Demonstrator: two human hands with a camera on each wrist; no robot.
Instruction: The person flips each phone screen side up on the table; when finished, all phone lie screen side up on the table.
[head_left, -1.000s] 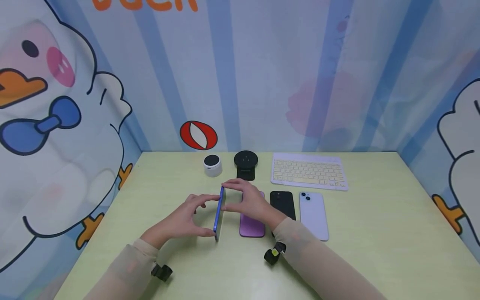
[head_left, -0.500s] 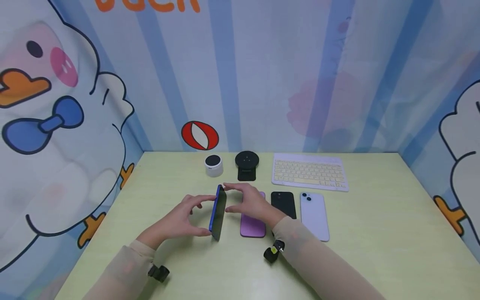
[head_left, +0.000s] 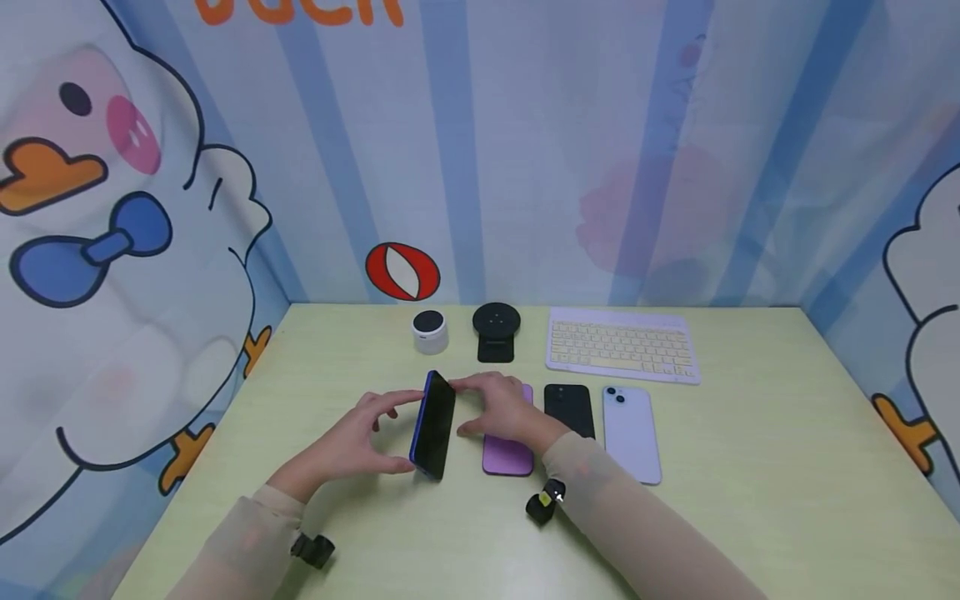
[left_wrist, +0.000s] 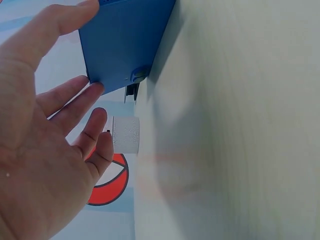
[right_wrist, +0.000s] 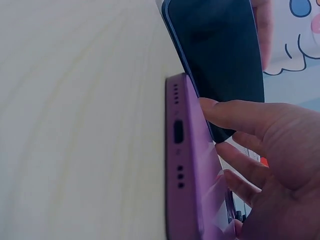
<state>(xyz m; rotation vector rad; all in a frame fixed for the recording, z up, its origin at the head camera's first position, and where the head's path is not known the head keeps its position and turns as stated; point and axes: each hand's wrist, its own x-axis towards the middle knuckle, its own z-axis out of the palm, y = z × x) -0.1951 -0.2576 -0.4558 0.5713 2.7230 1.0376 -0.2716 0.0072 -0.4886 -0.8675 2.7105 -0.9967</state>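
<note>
Grasping the blue phone (head_left: 432, 429) at its two ends, the left hand (head_left: 341, 446) sets its thumb against the near end and its first fingers at the far corner; the remaining fingers bend loosely, free of the phone. The right hand (head_left: 506, 408) has no firm grip: its thumb and first finger spread beside the screen, the first finger close to the far corner, and whether either touches I cannot tell. The blue phone is just left of the purple phone (head_left: 507, 457), low over the surface (head_left: 750, 433); contact along its lower edge is unclear.

The handling looks partway through: the blue phone is up on one long side, neither lying flat nor released, so setting it to rest seems left. The purple phone, a black phone (head_left: 567, 408) and a pale phone (head_left: 632, 437) already lie flat in a row.

The blue phone's long axis runs front to back, its far end swung slightly right. It is tilted, the upper long edge tipping left, so the dark screen faces right and partly up while the blue back faces left. The camera bump (left_wrist: 140, 74) sits at the far end, near the lower edge, so the phone's top appears to point away from the person, roughly toward the white speaker (head_left: 431, 333) and the black stand (head_left: 496, 333).
</note>
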